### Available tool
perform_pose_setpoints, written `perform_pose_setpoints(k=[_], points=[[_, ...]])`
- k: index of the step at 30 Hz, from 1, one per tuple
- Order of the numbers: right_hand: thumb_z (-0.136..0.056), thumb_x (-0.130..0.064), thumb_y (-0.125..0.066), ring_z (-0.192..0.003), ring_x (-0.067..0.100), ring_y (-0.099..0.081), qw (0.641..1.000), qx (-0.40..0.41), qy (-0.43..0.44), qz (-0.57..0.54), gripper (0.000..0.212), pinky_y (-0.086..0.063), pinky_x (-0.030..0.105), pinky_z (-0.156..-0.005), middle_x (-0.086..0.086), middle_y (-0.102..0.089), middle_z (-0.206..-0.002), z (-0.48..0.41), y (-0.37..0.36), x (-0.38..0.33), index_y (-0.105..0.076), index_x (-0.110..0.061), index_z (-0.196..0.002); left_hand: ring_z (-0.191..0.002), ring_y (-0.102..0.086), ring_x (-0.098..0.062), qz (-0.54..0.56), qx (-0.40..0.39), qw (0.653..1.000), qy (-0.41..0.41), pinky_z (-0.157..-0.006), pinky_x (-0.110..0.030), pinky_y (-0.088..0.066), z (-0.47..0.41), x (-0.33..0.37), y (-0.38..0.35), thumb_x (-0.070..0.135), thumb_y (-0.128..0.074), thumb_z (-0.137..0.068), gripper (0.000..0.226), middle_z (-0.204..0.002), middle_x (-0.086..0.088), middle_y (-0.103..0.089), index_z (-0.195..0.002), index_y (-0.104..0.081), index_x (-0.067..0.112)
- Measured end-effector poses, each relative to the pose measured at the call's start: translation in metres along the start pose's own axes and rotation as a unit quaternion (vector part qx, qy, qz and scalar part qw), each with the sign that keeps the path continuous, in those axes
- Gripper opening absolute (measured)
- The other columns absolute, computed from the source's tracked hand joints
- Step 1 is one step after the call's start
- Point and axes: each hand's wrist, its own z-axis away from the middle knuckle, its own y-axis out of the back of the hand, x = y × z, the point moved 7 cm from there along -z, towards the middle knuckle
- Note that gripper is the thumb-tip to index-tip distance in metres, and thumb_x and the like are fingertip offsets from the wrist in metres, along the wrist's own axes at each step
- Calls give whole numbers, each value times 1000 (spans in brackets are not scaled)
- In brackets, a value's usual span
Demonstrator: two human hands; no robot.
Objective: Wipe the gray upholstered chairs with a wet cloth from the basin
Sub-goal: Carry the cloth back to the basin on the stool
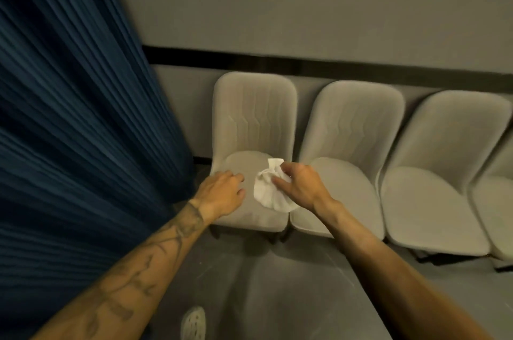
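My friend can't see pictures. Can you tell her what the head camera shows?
A person's right hand holds a bunched white cloth over the seat of the leftmost gray chair, while the left hand rests on the same seat. More gray chairs line the wall to the right, and a dark blue curtain hangs on the left.
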Motion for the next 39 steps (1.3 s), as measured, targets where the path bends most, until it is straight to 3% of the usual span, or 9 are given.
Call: perform_pose_setpoints(k=[4, 8, 14, 18, 22, 27, 35, 39], points=[[-91, -50, -61, -86, 28, -67, 999, 39, -8, 8, 30, -49, 34, -68, 5, -72, -97, 39, 79, 73, -64, -21, -94, -135, -51, -33, -19, 8, 1000, -10, -111, -44, -44, -7, 107, 8, 43, -40, -110, 50, -152, -10, -51, -154, -46, 21], [-90, -50, -63, -90, 28, -68, 998, 54, -35, 1, 33, -55, 39, -75, 5, -73, -101, 70, 149, 145, -68, -19, -103, -136, -52, -34, -26, 12, 999, -23, -113, -45, -42, -19, 213, 13, 44, -42, -109, 50, -153, -10, -52, -152, -50, 20], [-90, -49, -62, -89, 31, -65, 996, 67, -66, 7, 26, -41, 32, -66, 6, -72, -94, 85, 243, 258, -58, -25, -81, -138, -51, -34, -40, -1, 998, -53, -112, -44, -43, -70, 351, 15, 47, -39, -109, 54, -155, -10, -51, -156, -45, 21], [-90, -49, -63, -81, 29, -61, 993, 81, -89, 4, 30, -41, 32, -64, 2, -66, -83, 81, 303, 337, -51, -26, -74, -139, -51, -35, -45, 2, 996, -76, -112, -43, -43, -124, 441, 14, 47, -41, -108, 54, -155, -11, -52, -155, -47, 20], [-90, -49, -62, -89, 32, -65, 992, 67, -108, 15, 30, -50, 39, -72, 7, -71, -94, 72, 355, 411, -62, -19, -85, -136, -53, -38, -37, -17, 995, -87, -109, -43, -44, -176, 528, 14, 44, -43, -108, 49, -149, -15, -54, -148, -51, 16], [-89, -49, -63, -90, 32, -64, 990, 65, -121, 18, 25, -41, 31, -69, 6, -71, -95, 71, 428, 506, -63, -24, -87, -139, -50, -38, -51, -27, 993, -98, -112, -44, -40, -224, 645, 19, 44, -42, -108, 49, -150, -15, -53, -147, -52, 17], [-90, -46, -64, -89, 28, -66, 988, 89, -125, -14, 30, -55, 39, -78, 6, -72, -101, 97, 546, 684, -67, -18, -99, -140, -50, -36, -73, -18, 991, -110, -115, -43, -40, -276, 849, 4, 43, -42, -108, 51, -154, -12, -52, -153, -49, 19], [-90, -45, -64, -88, 25, -65, 989, 94, -110, -16, 31, -49, 32, -71, 5, -72, -101, 127, 610, 775, -68, -17, -101, -139, -49, -36, -58, -12, 993, -99, -117, -44, -40, -281, 961, -4, 45, -43, -109, 51, -152, -13, -52, -151, -48, 17]])
